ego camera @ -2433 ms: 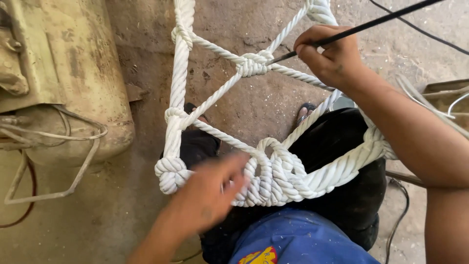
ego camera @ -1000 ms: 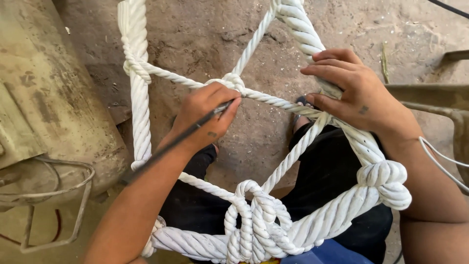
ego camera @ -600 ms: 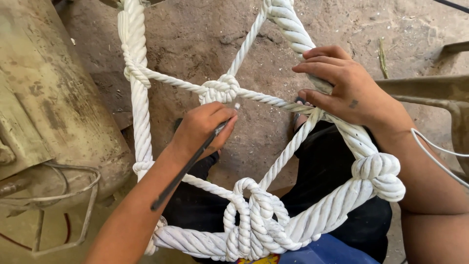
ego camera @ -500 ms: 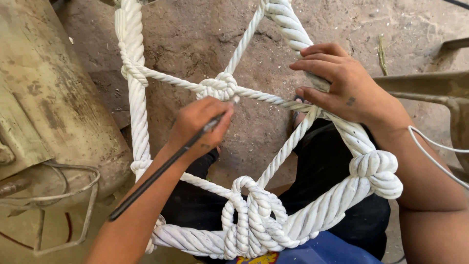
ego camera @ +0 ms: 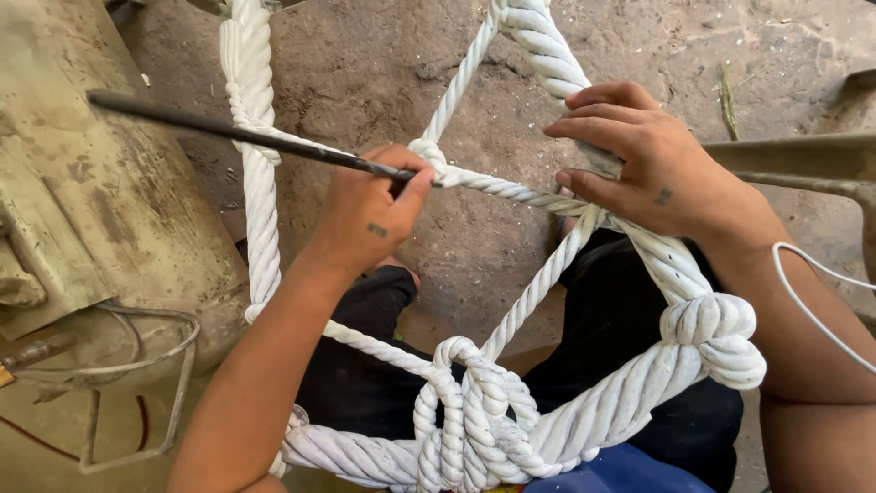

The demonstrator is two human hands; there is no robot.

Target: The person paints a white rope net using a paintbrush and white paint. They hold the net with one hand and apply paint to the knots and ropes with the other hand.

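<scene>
Left hand (ego camera: 370, 215): closed around dark metal rod (ego camera: 246, 135), thumb and fingers pinching it near its tip.
Rod: ran up and left from the hand, across the left thick rope, over the drab metal casing (ego camera: 82, 183); tip lay at the small knot (ego camera: 427, 155).
Right hand (ego camera: 652, 169): fingers curled over the right thick rope (ego camera: 547, 55), thumb pressed to the thin cross line (ego camera: 511, 189) where it met that rope.
White rope net (ego camera: 474, 411): held upright between both hands, above dark trousers (ego camera: 630, 319); thin cross line stretched hand to hand.
Big knots: one bundle low centre, one (ego camera: 712, 333) just below the right wrist.
Ground: bare dirt floor (ego camera: 383, 64) behind the net.
Right edge: thin white cable (ego camera: 803, 292) beside the right forearm.
</scene>
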